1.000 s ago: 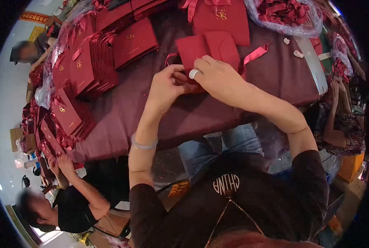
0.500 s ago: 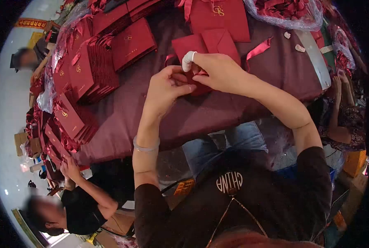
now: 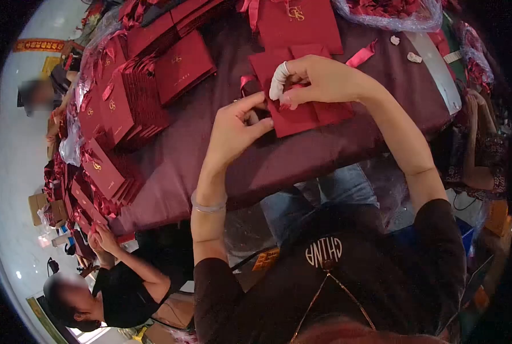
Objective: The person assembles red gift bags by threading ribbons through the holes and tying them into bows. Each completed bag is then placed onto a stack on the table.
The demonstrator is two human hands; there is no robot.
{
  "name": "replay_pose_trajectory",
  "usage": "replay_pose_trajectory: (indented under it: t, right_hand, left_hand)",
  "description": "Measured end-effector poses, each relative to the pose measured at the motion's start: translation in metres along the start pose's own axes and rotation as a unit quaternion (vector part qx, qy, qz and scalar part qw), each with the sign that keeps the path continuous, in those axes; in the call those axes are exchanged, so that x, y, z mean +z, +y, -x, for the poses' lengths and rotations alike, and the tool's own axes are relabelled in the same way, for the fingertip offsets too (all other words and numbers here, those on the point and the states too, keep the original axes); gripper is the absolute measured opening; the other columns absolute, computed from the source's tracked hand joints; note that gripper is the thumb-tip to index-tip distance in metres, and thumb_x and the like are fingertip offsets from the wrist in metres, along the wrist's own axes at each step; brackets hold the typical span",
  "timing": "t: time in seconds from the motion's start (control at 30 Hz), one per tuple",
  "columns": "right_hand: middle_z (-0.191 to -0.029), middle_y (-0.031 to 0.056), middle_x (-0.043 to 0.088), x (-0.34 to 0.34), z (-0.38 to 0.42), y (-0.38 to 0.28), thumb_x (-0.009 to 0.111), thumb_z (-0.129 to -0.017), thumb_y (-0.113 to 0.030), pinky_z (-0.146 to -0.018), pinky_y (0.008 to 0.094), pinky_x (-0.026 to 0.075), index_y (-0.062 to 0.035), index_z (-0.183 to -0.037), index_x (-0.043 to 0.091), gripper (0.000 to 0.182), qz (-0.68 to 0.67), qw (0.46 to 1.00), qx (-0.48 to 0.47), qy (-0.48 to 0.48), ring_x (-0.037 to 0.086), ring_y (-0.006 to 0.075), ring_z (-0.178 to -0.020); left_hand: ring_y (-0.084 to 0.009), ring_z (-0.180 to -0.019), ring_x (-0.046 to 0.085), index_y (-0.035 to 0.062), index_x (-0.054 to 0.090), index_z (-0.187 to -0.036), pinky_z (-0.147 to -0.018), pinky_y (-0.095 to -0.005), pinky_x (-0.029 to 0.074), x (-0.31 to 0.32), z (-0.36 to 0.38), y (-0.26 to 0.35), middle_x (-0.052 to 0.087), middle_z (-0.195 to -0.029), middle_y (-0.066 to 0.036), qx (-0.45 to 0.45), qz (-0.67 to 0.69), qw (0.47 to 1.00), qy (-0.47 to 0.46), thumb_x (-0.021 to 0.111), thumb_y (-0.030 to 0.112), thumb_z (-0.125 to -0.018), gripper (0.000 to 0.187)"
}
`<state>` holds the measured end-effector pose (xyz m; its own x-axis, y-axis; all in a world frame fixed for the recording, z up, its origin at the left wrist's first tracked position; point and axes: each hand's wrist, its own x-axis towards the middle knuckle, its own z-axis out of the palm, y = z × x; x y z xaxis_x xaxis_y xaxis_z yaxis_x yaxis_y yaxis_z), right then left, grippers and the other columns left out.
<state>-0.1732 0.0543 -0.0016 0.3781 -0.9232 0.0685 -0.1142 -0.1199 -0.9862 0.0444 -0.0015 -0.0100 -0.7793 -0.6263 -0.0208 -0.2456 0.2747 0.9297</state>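
A dark red folded paper bag [image 3: 302, 119] lies at a slant on the cloth-covered table, under both hands. My left hand [image 3: 239, 127], with a bracelet on its wrist, grips the bag's left edge between thumb and fingers. Over the bag's upper middle, my right hand [image 3: 319, 81] has its thumb and index finger pinched together; what is between them is too small to make out. A white cover [image 3: 278, 80] sits on one of its fingers. Behind the bag lies a larger red bag [image 3: 302, 28] with gold lettering. A red ribbon [image 3: 361, 54] rests to the right.
Stacks of red bags [image 3: 118, 109] fill the table's left side. A plastic sack of ribbons [image 3: 388, 12] stands at the back right. White scraps [image 3: 414, 57] lie near a pale strip [image 3: 438, 74]. Co-workers are at left [image 3: 124, 281] and right [image 3: 479, 149].
More of the small bag now shows, spread lower and further right beneath my hands. My right hand has moved up and right, away from my left hand. The whole view has shifted slightly.
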Motion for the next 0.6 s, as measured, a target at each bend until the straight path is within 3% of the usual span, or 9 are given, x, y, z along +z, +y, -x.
replay_pose_trajectory:
  t: [0.07,0.1,0.27,0.33,0.43,0.6]
  right_hand:
    - [-0.084,0.0040,0.062,-0.001,-0.002,0.004,0.060,-0.081,-0.015,-0.067,0.0245,0.047,-0.0011,-0.094,0.059,0.019,0.004,1.000,-0.004,-0.026,0.057,0.0103,-0.074]
    - [-0.082,0.0032,0.061,-0.001,-0.003,0.005,0.059,-0.083,-0.017,-0.064,0.0228,0.046,-0.0011,-0.095,0.059,0.020,0.007,0.999,-0.005,-0.054,0.056,0.0091,-0.072]
    - [-0.079,0.0011,0.060,-0.001,-0.009,0.004,0.059,-0.085,-0.026,-0.063,0.0209,0.045,-0.0032,-0.096,0.060,0.025,-0.084,0.991,0.090,-0.044,0.055,0.0077,-0.071]
    - [-0.082,0.0009,0.060,-0.001,-0.012,0.008,0.061,-0.084,-0.025,-0.065,0.0211,0.045,-0.0027,-0.098,0.059,0.026,-0.058,0.991,0.106,-0.051,0.055,0.0080,-0.073]
    - [-0.090,0.0038,0.060,-0.002,-0.016,0.019,0.065,-0.080,-0.019,-0.070,0.0225,0.045,-0.0006,-0.103,0.056,0.031,-0.060,0.989,0.073,-0.117,0.056,0.0098,-0.081]
    - [-0.091,0.0067,0.060,-0.005,-0.018,0.029,0.066,-0.079,-0.015,-0.071,0.0240,0.047,0.0011,-0.105,0.055,0.033,-0.119,0.978,0.052,-0.165,0.057,0.0115,-0.080]
  left_hand:
    - [-0.0003,-0.061,0.043,-0.0011,0.057,-0.106,-0.054,-0.0152,0.036,0.005,-0.002,0.006,0.058,-0.088,0.003,-0.053,-0.050,0.997,0.001,0.063,-0.002,-0.074,0.033]
    - [-0.0001,-0.059,0.041,-0.0013,0.057,-0.097,-0.053,-0.0156,0.035,0.011,-0.002,0.006,0.056,-0.082,0.005,-0.036,-0.040,0.998,0.030,0.063,-0.002,-0.071,0.026]
    - [-0.0022,-0.056,0.042,0.0019,0.057,-0.097,-0.052,-0.0179,0.036,0.005,0.000,0.002,0.053,-0.073,0.002,-0.007,-0.162,0.984,0.070,0.060,-0.004,-0.068,0.030]
    - [-0.0032,-0.054,0.042,0.0032,0.057,-0.097,-0.051,-0.0185,0.036,0.003,0.001,0.002,0.052,-0.071,0.001,0.010,-0.213,0.974,0.075,0.059,-0.005,-0.066,0.031]
    - [-0.0231,-0.058,0.054,0.0029,0.057,-0.095,-0.056,-0.0330,0.043,0.001,0.005,0.003,0.059,-0.070,-0.011,0.025,-0.232,0.970,0.073,0.057,0.000,-0.064,0.031]
    - [-0.0245,-0.061,0.057,0.0026,0.059,-0.093,-0.058,-0.0328,0.044,-0.005,0.008,0.019,0.061,-0.070,-0.011,-0.034,-0.199,0.978,0.045,0.057,0.000,-0.064,0.029]
